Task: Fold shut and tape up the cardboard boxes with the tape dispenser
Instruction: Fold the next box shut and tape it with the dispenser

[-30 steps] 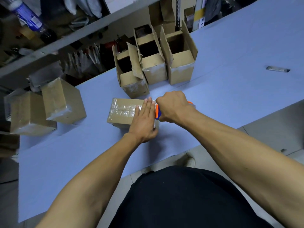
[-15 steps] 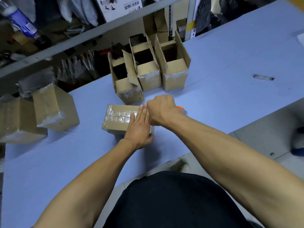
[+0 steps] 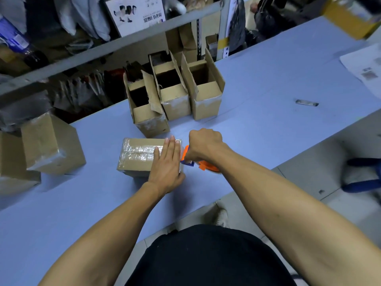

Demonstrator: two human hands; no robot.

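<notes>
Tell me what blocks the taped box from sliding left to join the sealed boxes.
Nothing visible does. Bare blue table lies between the taped box and the sealed boxes. The left hand presses flat on the box's right end; the right hand grips the tape dispenser beside it.

Open boxes (image 3: 175, 93) behind taped box (image 3: 140, 156)

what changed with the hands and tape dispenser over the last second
The right hand has pulled the tape dispenser rightward off the end of the box, so more of it shows. Its grip stayed closed; the left hand stayed flat on the box.
</notes>
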